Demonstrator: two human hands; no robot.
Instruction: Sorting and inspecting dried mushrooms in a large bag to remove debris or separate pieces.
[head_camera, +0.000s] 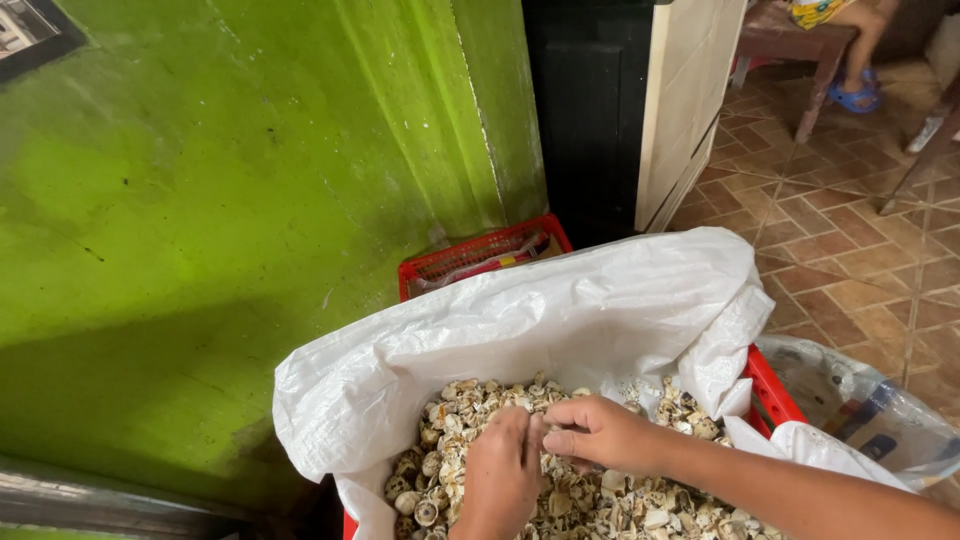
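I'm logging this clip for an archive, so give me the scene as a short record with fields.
setting: indoor corner, green wall, tiled floor
container: white woven sack opened wide, sitting in a red plastic crate
contents: small pale speckled shells filling the sack
left hand: fingers down among the shells
right hand: fingers pinched together, touching the left hand's fingertips
nearby: clear plastic bag right of the crate
background: another person's foot in a blue sandal by a wooden bench
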